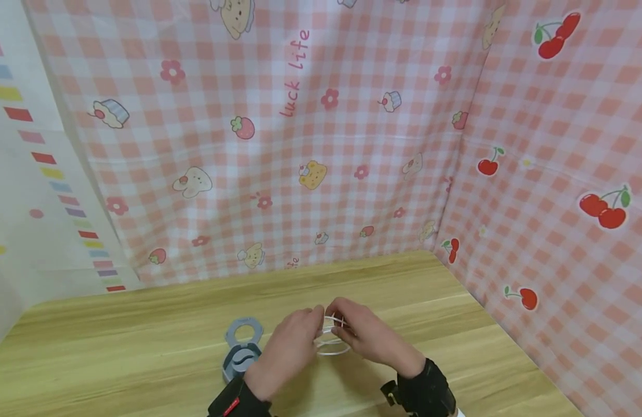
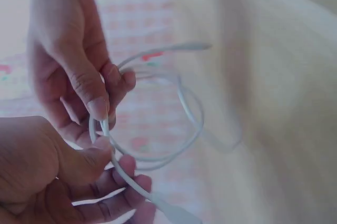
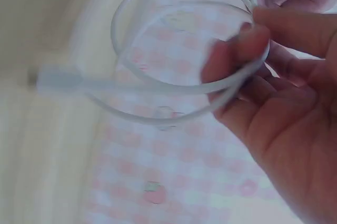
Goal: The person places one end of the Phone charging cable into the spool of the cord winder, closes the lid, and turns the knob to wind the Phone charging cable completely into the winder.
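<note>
A white charging cable hangs in loose loops between the two hands, above the table. The left hand pinches one stretch of it between thumb and fingers; a thicker connector end sticks out past those fingers in the left wrist view. Close beside it, the right hand holds the coiled part with thumb and curled fingers. From the right hand, the other end with a plug juts out, blurred in the right wrist view. Part of the coil is hidden behind the fingers.
A grey round case with a ring-shaped flap lies on the wooden table, left of the left hand and partly covered by that forearm. Pink checked cloth hangs behind the table and along its right side.
</note>
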`<state>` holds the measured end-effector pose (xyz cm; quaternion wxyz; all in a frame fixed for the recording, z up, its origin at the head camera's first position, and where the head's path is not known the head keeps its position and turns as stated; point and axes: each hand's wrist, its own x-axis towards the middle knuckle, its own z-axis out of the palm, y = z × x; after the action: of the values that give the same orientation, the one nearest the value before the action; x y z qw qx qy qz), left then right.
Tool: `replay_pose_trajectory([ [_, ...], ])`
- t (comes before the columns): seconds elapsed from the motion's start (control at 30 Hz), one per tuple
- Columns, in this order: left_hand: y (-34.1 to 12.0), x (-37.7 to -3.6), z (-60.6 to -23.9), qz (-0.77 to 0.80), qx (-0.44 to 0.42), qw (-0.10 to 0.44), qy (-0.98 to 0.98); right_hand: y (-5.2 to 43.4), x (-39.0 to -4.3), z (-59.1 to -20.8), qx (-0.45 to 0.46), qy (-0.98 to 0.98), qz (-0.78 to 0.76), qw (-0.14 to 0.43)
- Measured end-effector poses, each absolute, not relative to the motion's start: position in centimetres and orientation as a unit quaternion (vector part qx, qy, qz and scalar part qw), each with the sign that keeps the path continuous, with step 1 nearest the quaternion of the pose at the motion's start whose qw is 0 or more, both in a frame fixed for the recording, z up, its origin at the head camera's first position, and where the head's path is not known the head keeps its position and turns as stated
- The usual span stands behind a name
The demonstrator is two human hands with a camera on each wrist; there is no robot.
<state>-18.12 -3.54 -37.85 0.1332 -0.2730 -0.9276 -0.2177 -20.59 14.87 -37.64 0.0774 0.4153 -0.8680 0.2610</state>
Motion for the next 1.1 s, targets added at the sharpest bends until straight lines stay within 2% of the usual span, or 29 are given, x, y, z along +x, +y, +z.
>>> replay_pose_trajectory([
  [0.2,-4.5,-16.7,-34.0,-0.299,-0.258,0.123,-0.91,14.3,-19.1,-35.1,0.411,-0.848,0.312,0.125],
  [0.3,-5.0,-15.8,-32.5,-0.349,-0.252,0.104,-0.897,13.8,-18.3,-34.2,0.43,-0.828,0.324,0.154],
  [0.43,-5.5,-14.8,-31.3,-0.388,-0.257,0.105,-0.879,13.1,-17.5,-33.3,0.456,-0.807,0.319,0.198],
  [0.53,-5.9,-14.3,-31.0,-0.415,-0.263,0.102,-0.865,12.9,-16.9,-32.7,0.457,-0.808,0.314,0.2],
  [0.7,-7.0,-13.5,-30.9,-0.468,-0.261,0.064,-0.842,12.8,-16.2,-32.1,0.454,-0.809,0.321,0.191],
  [0.77,-7.3,-13.3,-30.9,-0.474,-0.259,0.07,-0.839,12.7,-16.1,-31.9,0.459,-0.802,0.326,0.197],
  [0.97,-7.5,-12.9,-30.8,-0.461,-0.237,0.129,-0.845,12.0,-16.0,-31.3,0.474,-0.784,0.333,0.225],
  [1.1,-7.7,-12.6,-30.4,-0.473,-0.216,0.14,-0.843,11.7,-16.1,-31.0,0.463,-0.777,0.356,0.235],
])
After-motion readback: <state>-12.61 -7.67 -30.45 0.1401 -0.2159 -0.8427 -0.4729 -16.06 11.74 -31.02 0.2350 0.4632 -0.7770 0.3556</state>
